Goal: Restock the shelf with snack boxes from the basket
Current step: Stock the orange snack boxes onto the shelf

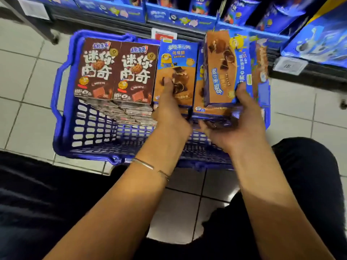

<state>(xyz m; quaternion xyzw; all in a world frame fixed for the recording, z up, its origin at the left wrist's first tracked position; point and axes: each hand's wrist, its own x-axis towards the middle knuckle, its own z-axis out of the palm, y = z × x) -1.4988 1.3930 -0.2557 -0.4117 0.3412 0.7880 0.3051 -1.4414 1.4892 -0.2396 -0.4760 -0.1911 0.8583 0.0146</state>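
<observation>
Crouched over a blue plastic basket [62, 102] on the tiled floor, just below the shelf [180, 21] of blue biscuit packs. Grips with the right hand [242, 124] the lower end of a raised Oreo box [221, 72], thumb on the front face, fingers curled beneath. Held tilted above the basket's right side, top end toward the shelf edge, with more cartons blurred just behind; number in that grip impossible to tell. Pinches with the left hand [169, 109] the near end of a second Oreo box [176, 68] lying flat on its stack inside the basket, thumb pressed on the printed face, fingers hidden under the edge. Leaves the brown cookie boxes [97, 70] untouched, side by side on top of stacks at the basket's left. Judged light and stiff: thin glossy card, a little slippery, easily crushed at the corners, brittle inside. Best taken across the narrow ends or the long sides, thumb opposing fingers, with modest pressure. Several at once only if squeezed as one block, otherwise likely to fan out and slide. Looks early in the job, with most of the stock not yet shelved.
</observation>
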